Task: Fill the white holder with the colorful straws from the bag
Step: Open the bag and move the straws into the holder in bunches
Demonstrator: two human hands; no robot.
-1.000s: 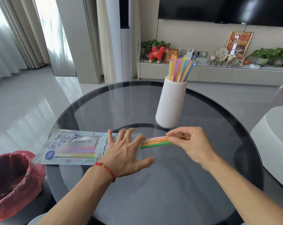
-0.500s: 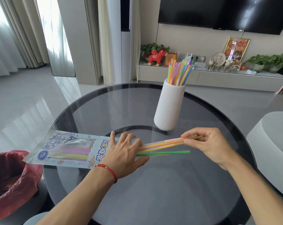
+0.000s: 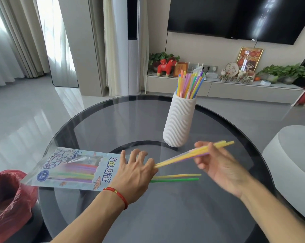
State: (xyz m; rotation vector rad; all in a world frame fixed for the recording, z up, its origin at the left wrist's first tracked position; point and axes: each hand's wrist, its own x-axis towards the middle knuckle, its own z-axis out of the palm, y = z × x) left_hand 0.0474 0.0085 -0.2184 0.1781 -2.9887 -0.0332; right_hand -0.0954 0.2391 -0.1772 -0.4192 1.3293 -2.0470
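- Fingers (image 3: 203, 156) of the right hand (image 3: 220, 168) are pinching a small bunch of straws (image 3: 183, 157), mostly yellow with some purple showing, and are holding it tilted up off the table; motion blur is hiding the exact number.
- Spread fingers of the left hand (image 3: 133, 174) are pressing flat on the open end of the bag (image 3: 67, 170), gripping nothing.
- Two loose straws, one yellow (image 3: 179, 176) and one green (image 3: 176, 180), are lying side by side on the round dark glass table (image 3: 165, 216) just right of the left hand.
- Inside the bag, more straws are showing through the clear window in purple, green and yellow bands.
- Printing on the bag is showing a cartoon animal, large blue characters seen upside down, and a round blue badge reading "40".
- One white ribbed holder (image 3: 180, 121) is standing upright beyond the hands, already packed with many straws (image 3: 190, 83) in orange, blue, pink, yellow, green and purple.
- One red thread bracelet (image 3: 117, 194) is circling the left wrist.
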